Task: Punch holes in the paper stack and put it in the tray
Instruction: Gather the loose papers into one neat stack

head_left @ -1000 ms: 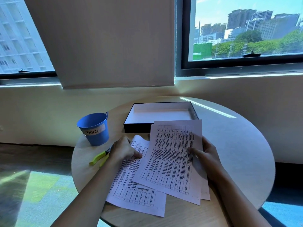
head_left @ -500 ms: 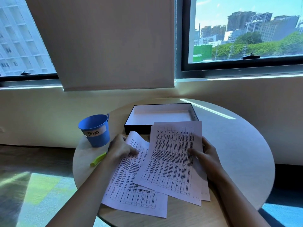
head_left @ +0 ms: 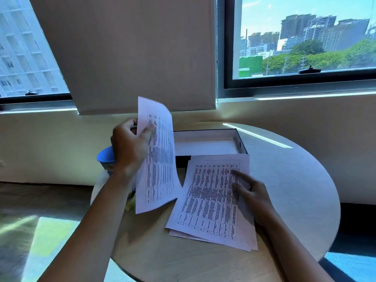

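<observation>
Head view: left hand [head_left: 130, 147] has just lifted one printed white sheet [head_left: 158, 159] off the desk, pinched upright before the black open tray [head_left: 205, 139]; right hand [head_left: 252, 198], fingers spread, pins the remaining printed sheets [head_left: 211, 200] nearer the person. Gathering continues; punching waits.

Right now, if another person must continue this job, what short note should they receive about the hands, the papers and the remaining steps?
Left hand: grip closed on one printed sheet, lifted above the table.
Right hand: open, fingers pressing the other sheets flat on the table.
Tray: empty, behind the sheets. Blue cup sits at left.
Done: nothing punched yet, as far as visible.
Left: gather the sheets into one stack, punch holes, place it in the tray.
</observation>
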